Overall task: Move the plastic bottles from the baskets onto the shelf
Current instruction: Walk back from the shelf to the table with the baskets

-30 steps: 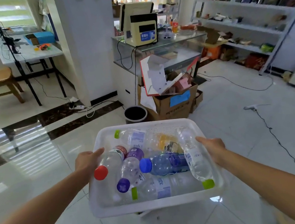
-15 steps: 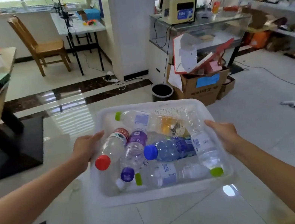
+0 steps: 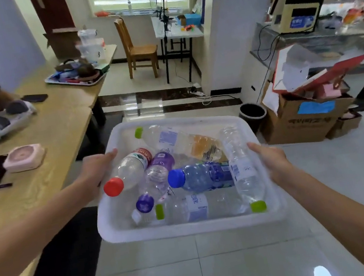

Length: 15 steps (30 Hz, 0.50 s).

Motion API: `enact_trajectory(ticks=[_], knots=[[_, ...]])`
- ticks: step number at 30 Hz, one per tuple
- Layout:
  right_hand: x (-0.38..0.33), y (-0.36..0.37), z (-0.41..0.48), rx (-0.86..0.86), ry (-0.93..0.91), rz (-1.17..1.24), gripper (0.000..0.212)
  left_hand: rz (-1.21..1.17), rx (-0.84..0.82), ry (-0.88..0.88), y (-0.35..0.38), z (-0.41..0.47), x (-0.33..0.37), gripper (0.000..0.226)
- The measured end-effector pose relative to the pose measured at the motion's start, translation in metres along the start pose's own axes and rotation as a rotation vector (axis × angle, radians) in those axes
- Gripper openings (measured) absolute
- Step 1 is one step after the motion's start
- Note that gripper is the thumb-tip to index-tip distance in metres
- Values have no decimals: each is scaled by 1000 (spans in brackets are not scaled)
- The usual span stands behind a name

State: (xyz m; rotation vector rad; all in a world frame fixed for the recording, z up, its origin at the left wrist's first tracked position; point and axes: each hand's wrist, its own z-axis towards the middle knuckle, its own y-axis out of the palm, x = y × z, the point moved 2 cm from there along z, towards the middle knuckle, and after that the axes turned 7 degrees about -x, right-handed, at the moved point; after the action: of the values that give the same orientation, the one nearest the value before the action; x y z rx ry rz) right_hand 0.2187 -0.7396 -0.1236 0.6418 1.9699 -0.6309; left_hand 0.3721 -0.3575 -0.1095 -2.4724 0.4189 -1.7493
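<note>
About 6 clear plastic bottles (image 3: 188, 209) lie on their sides, crisscrossed, in a white rectangular plastic basket (image 3: 192, 229) held in the air above the tiled floor (image 3: 222, 264). The blue-capped bottle (image 3: 202, 176) runs crosswise, cap to the left. The red-capped bottle (image 3: 131, 171) slants, cap toward the near-left corner. The left hand (image 3: 95, 170) and right hand (image 3: 271, 163) clamp opposite rims, thumbs on top, fingers hidden beneath. Carrying the basket level should stop the loose bottles rolling out.

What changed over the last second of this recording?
The person turned left carrying the basket: the cardboard box slid right in view and a wooden table came in on the left. The left hand and right hand still grip the basket's sides; the bottles lie as before.
</note>
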Motion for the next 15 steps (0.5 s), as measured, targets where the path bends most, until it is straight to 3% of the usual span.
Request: enact_trajectory(ticks=[4,10,15], knots=[[19,14,-51,-85,-4,-62,64,34,89,-26,-49,-68,-29,37],[48,41,-122,-155,16,-99,64,2,192,-92,-109,-145,-77,43],[70,68,-172,-156,-30,-149,67,-29,233,-80,-160,-186,-112,35]])
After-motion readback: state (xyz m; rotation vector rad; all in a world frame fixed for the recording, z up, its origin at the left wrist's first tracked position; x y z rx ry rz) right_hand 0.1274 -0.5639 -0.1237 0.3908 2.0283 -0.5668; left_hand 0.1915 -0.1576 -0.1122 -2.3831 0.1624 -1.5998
